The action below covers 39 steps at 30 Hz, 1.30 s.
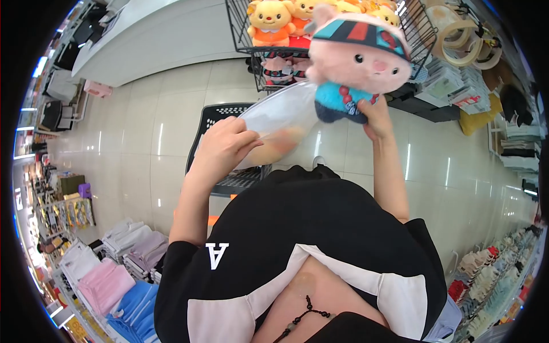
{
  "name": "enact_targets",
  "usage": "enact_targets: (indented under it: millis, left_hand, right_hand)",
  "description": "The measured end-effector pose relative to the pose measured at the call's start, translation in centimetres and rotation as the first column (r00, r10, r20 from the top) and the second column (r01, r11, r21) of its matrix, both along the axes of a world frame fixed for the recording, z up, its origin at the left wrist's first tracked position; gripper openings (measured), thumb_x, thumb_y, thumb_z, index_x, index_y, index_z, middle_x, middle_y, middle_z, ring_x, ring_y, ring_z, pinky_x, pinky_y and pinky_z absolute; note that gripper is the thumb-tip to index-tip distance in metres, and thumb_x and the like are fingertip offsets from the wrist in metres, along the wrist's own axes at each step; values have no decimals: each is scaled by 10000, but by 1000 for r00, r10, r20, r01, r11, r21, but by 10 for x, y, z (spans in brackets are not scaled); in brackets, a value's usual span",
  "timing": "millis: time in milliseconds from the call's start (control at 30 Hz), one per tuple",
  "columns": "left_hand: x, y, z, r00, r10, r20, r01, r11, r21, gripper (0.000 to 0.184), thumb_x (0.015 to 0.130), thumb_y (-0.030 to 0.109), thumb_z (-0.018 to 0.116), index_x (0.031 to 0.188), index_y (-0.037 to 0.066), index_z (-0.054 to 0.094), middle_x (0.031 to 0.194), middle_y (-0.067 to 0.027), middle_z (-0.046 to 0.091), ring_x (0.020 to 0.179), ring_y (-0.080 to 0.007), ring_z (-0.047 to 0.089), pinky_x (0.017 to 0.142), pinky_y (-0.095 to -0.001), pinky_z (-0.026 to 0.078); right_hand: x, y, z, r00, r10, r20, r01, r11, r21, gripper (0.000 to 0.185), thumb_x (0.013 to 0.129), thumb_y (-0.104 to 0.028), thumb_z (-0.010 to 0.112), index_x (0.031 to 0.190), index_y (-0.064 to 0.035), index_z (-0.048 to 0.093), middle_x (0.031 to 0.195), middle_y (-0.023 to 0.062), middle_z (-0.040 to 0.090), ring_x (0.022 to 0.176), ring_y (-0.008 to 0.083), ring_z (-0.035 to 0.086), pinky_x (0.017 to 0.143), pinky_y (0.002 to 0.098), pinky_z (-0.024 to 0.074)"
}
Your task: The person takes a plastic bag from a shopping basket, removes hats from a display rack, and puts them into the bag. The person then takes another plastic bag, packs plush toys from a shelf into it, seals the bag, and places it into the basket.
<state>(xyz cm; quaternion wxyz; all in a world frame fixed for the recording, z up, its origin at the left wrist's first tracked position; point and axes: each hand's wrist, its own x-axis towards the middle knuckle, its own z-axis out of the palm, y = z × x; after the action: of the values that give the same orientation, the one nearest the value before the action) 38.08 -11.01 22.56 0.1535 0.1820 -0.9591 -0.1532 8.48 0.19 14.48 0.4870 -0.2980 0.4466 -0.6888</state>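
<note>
My right hand (374, 119) grips a pink plush pig (359, 63) by the lower part of its blue-clothed body. The pig wears a striped headband and a red bead necklace, and it is held up in front of the wire rack. In my left hand (231, 140), closed fingers pinch the edge of a clear plastic bag (283, 111). Something yellowish and orange shows blurred through the bag; its kind I cannot make out. The bag's far end reaches to the pig's side. Beneath my left hand stands a black shopping basket (197, 137).
Yellow bear plush toys (271, 22) fill the top tier of a black wire rack (243, 50), with more pig plushes (277, 70) below. Rolls of tape (457, 43) hang at right. A white counter (148, 43) runs along the back left. Folded clothes (106, 280) lie lower left.
</note>
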Motion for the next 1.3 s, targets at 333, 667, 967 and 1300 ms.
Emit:
enact_targets:
  millis: [333,667,967,1300]
  left_hand:
    - [-4,-16,11,977,-208,-46,189,944,-269,241,726,243,676,676,104,487,672,-24,419,659,-185,470,605,-313,402]
    - [7,-28,18,960,-278,-36,258,927,-271,235,654,198,728,681,89,522,622,-10,426,586,-162,497,941,-414,441]
    - [-1,-46,19,951,-308,-32,293,927,-233,221,698,237,712,683,106,535,618,-3,437,598,-162,510,1017,-478,346]
    - [-3,-54,5,967,-168,190,230,897,-378,256,749,334,660,728,112,536,731,-10,548,706,-176,593,1071,-617,107]
  right_hand:
    - [6,-44,-1,932,334,-138,-305,932,195,654,558,99,749,1163,-9,525,1150,70,558,1051,212,527,900,348,440]
    - [-8,-39,-9,737,581,-346,-348,764,543,810,588,17,772,1301,-40,394,1211,88,539,1118,193,487,941,326,395]
    - [-13,-31,-1,585,584,-562,-321,804,501,726,633,-22,747,1281,-39,420,1216,74,539,1104,174,495,944,314,401]
    - [-22,-28,2,558,540,-630,-302,839,452,637,691,-47,714,1271,-39,450,1237,96,529,1125,185,488,952,308,394]
